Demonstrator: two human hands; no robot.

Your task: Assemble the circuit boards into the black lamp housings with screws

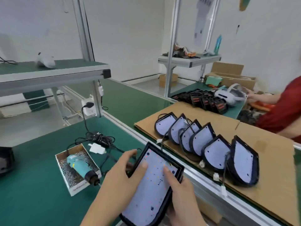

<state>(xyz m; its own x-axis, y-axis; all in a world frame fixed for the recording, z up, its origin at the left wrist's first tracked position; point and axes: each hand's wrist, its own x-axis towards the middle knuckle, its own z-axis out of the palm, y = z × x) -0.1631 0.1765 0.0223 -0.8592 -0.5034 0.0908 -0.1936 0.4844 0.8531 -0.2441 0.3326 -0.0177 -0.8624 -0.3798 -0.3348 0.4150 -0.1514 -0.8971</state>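
Holding: black lamp housing (179, 170) with white circuit board (151, 190) seated inside, raised over the near edge of the green desk (32, 185).
Left hand (120, 175): fingers curled round the housing's left rim, thumb pressed on the board.
Right hand (180, 193): grips the right rim — thumb flat on the board.
Screw box (62, 165): left of the housing, filled with screws, teal electric screwdriver (79, 167) lying in it.
Cardboard sheet (260, 160): six fitted housings (210, 144) leaning in a row.
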